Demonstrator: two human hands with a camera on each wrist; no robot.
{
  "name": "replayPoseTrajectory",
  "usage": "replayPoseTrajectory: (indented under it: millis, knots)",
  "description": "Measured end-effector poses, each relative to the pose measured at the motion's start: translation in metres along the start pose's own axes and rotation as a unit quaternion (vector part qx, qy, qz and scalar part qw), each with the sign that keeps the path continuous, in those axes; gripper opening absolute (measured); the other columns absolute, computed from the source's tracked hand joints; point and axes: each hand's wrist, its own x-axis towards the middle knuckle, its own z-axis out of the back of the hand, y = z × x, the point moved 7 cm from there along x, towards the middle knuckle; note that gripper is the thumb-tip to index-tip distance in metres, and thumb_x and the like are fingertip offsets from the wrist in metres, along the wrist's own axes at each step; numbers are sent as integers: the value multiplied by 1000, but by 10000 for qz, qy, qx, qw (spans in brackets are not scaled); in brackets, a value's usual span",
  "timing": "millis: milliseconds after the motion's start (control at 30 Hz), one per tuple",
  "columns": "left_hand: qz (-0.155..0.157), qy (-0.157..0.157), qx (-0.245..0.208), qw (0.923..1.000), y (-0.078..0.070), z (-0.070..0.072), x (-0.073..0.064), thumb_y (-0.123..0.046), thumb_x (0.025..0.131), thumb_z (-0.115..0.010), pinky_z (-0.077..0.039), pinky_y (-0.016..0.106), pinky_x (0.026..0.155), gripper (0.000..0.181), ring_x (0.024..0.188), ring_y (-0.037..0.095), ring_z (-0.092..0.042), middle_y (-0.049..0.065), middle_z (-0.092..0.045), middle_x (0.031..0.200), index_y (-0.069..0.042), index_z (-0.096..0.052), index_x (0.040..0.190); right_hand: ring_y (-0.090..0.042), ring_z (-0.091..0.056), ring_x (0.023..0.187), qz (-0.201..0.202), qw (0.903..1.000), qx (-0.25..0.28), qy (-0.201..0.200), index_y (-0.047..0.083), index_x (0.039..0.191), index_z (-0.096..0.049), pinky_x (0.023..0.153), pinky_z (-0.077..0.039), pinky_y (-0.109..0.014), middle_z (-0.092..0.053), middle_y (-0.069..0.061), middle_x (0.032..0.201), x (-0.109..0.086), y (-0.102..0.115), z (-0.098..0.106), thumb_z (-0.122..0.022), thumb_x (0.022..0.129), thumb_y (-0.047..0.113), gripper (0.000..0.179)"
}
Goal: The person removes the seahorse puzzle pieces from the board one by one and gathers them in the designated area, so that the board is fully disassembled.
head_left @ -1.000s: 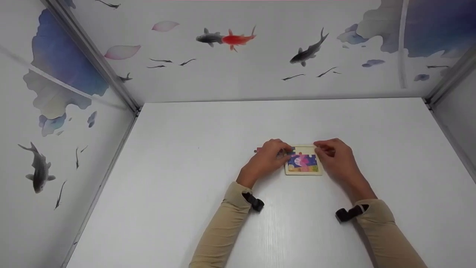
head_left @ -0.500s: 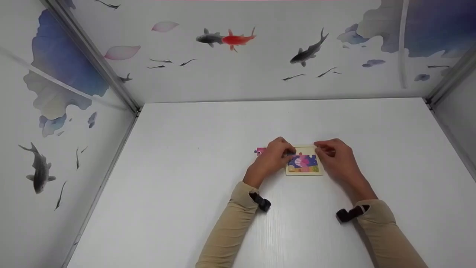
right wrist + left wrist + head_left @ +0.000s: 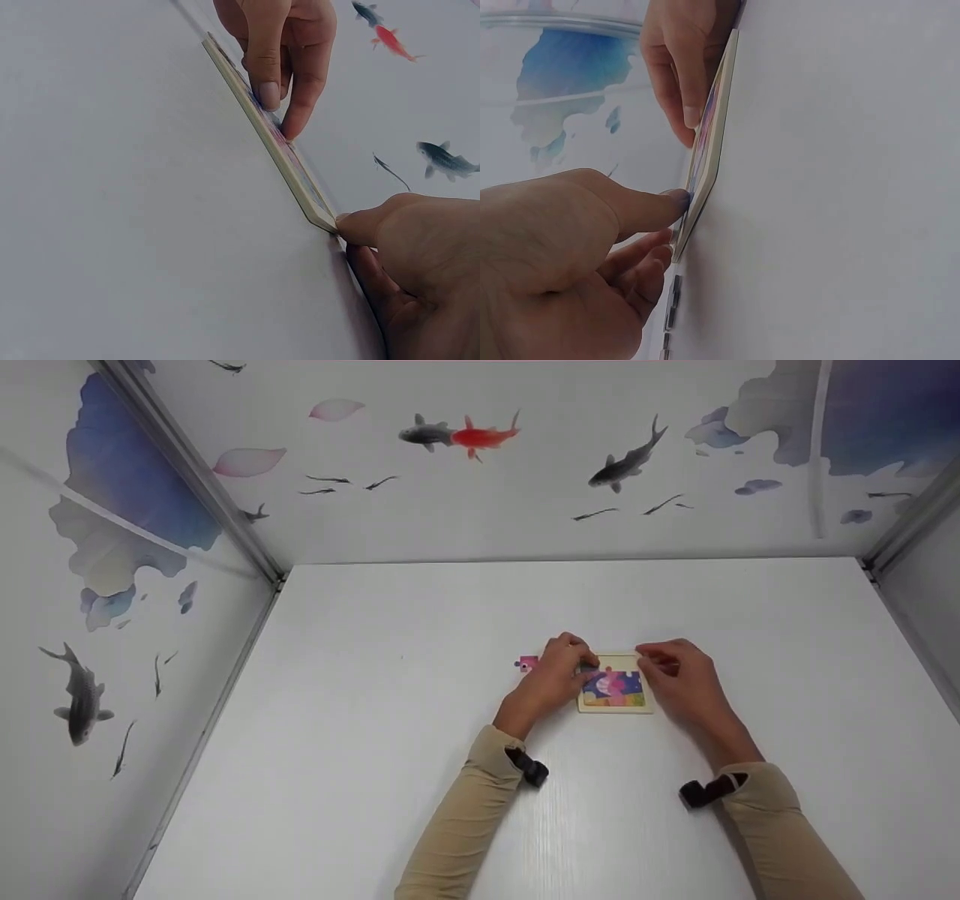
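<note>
A small wooden jigsaw tray (image 3: 615, 709) lies on the table, its lower part filled with blue, pink and yellow pieces (image 3: 615, 686). Bare pale wood shows along its upper part. My left hand (image 3: 553, 671) is over the tray's upper left, thumb and fingertips pinching a dark blue puzzle piece (image 3: 590, 668) that they mostly cover. At the upper right corner, my right hand (image 3: 682, 679) grips the tray's edge between thumb and fingers. The right wrist view shows this thumb on the tray's corner (image 3: 324, 223), with the left fingertips (image 3: 268, 96) down on the picture.
A loose pink puzzle piece (image 3: 528, 664) lies left of the tray, partly behind the left hand. Several thin pieces (image 3: 672, 300) line up beyond the tray in the left wrist view. Printed walls (image 3: 480, 502) enclose the white table (image 3: 360, 720) at the back and sides.
My left hand has shifted right, farther over the tray's upper left, uncovering more of the loose pink piece. The right hand keeps its grip at the corner.
</note>
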Motion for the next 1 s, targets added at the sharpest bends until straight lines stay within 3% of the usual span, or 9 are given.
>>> replayPoseTrajectory:
  millis: [300, 533, 1000]
  knots:
    - [-99, -53, -20, 9999, -1, 2, -1, -15, 107, -69, -46, 25, 116, 24, 129, 14, -53, 0, -62, 135, -13, -72, 131, -23, -64, 115, 87, 9999, 37, 34, 19, 140, -72, 89, -46, -7, -65, -7, 126, 0, 1, 1, -65, 110, 39, 37]
    - [-155, -24, 23, 9999, -2, 3, -1, -14, 107, -69, -43, 26, 122, 36, 138, 17, -55, 3, -63, 144, -11, -62, 143, -22, -63, 115, -28, 10000, 69, 57, 19, 140, -72, 90, -47, -9, -64, -6, 126, 1, -1, -1, -65, 110, 38, 36]
    - [-278, -183, -94, 9994, 0, 7, 2, -5, 106, -67, -50, 27, 115, 33, 128, 16, -63, 5, -68, 136, -10, -70, 139, -22, -63, 116, -84, 10000, 0, 1, 20, 141, -71, 94, -49, -15, -64, -6, 128, 0, -2, -1, -65, 110, 39, 38]
